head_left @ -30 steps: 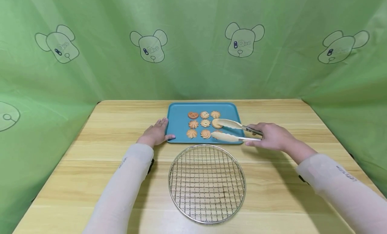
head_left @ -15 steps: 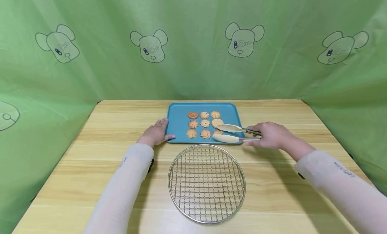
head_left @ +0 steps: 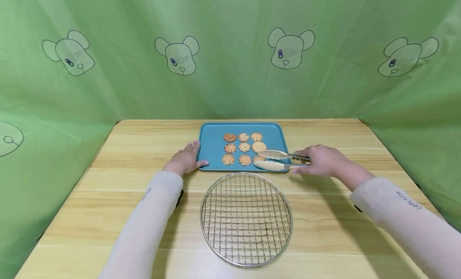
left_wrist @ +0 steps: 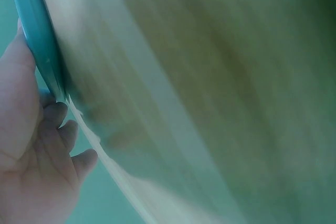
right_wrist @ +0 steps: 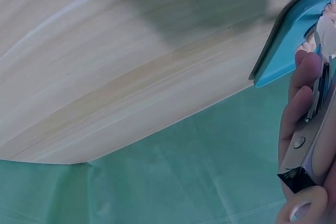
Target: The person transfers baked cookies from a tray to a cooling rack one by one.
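Cream-tipped metal tongs (head_left: 275, 155) are held in my right hand (head_left: 324, 161), tips apart. The tips lie on either side of the front-right cookie (head_left: 258, 158), which they partly cover; whether they touch it I cannot tell. Several other baked cookies (head_left: 244, 147) lie in rows on the blue tray (head_left: 212, 129). My left hand (head_left: 185, 157) rests at the tray's left edge, its thumb over the rim near the front corner and its fingers along the side. In the right wrist view, fingers (right_wrist: 302, 72) wrap the tongs' handle (right_wrist: 304, 140).
A round wire rack (head_left: 246, 219) lies on the wooden table (head_left: 119, 223), just in front of the tray. Green curtains (head_left: 230, 91) with printed animal heads enclose the table's back and sides.
The tongs have come forward, off the round cookie in the middle row and toward the front-right one; the gap between their tips has narrowed. My left hand stays in place.
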Tool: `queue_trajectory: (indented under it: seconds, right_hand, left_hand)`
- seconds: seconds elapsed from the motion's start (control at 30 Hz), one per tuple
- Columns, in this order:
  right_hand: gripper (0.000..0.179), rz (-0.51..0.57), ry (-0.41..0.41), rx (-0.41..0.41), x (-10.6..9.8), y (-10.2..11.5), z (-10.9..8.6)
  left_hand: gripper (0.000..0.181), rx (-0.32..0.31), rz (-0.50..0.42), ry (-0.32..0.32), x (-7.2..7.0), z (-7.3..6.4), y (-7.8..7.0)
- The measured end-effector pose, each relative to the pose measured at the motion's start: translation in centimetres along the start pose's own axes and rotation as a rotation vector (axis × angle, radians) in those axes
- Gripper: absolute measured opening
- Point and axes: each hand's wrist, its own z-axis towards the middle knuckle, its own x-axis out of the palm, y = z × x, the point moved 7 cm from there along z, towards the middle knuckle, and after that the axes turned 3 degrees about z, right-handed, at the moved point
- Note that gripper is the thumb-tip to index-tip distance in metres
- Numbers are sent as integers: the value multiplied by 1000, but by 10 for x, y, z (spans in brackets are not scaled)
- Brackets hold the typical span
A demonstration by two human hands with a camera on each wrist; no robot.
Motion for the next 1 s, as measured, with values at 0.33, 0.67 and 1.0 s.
queue_trajectory:
  seconds: [0.33,0.67,1.0]
  right_hand:
    - [70,22,0,4,1,1,-1]
    - [68,31,-19,-6,0,3,-4]
    - [91,53,-36,15,1,0,-10]
  left_hand:
    - [89,-1,-1,-3,2,0,1]
    - [89,-2,-3,-3,2,-1,1]
    - [88,0,-5,1,0,-1,0]
